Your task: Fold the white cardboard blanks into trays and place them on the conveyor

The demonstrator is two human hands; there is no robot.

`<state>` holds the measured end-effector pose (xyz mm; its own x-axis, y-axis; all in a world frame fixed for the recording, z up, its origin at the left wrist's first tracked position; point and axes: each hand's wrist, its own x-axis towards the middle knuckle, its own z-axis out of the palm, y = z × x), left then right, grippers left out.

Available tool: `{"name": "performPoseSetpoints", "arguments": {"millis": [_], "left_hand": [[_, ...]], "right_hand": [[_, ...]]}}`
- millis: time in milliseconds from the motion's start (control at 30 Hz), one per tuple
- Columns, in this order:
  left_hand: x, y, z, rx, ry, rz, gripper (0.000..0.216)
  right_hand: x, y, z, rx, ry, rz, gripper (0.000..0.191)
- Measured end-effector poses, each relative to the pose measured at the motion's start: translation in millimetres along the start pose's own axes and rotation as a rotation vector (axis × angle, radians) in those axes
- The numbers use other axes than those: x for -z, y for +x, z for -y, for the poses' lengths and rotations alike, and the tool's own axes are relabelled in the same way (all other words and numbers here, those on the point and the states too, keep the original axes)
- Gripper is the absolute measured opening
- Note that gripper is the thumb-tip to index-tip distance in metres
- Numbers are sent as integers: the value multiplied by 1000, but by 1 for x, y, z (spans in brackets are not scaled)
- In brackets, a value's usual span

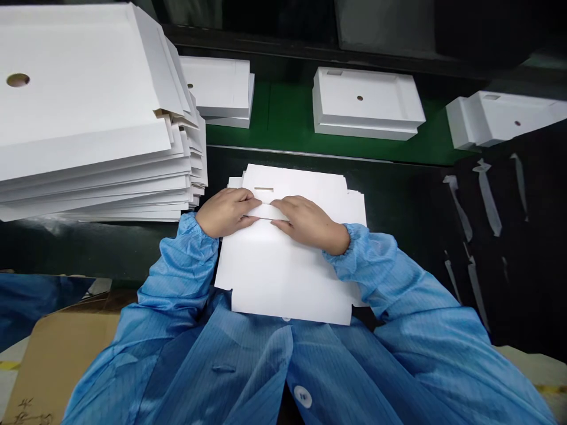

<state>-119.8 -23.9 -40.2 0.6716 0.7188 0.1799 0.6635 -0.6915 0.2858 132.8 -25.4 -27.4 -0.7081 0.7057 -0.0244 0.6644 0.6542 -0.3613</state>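
Observation:
A flat white cardboard blank [287,271] with notched corners lies in front of me, its near edge against my blue smock. Across its upper part runs a raised, folded strip [264,211]. My left hand [228,211] pinches the left end of this strip between thumb and fingers. On the right end, my right hand [308,223] has the same kind of pinch, with its thumb on the near side. A narrow slot [264,189] shows in the card just beyond the fingers. The card under my palms is hidden.
A tall stack of white cardboard pieces [80,77] stands at the left. Folded white trays sit on the green strip behind: one pile [221,88] at left, another [367,97] mid-right, a third [514,115] far right. Tape pieces [487,198] hang on the dark surface at right.

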Motion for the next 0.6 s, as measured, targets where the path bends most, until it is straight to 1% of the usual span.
{"name": "performPoseSetpoints", "arguments": {"millis": [67,167,367,600], "left_hand": [[-1,0,1,-4,-8,-18,34],[-2,0,2,-5,-21,-36,34],[-4,-1,5,11,-71,-40,35],[-1,-2,-2,27,-5,4,33]], "right_hand": [[1,-1,-3,46,17,8,46],[1,-1,-3,50,13,5,50],[-2,4,4,0,-10,23,44],[-4,7,5,-19,-52,44,43]]}}
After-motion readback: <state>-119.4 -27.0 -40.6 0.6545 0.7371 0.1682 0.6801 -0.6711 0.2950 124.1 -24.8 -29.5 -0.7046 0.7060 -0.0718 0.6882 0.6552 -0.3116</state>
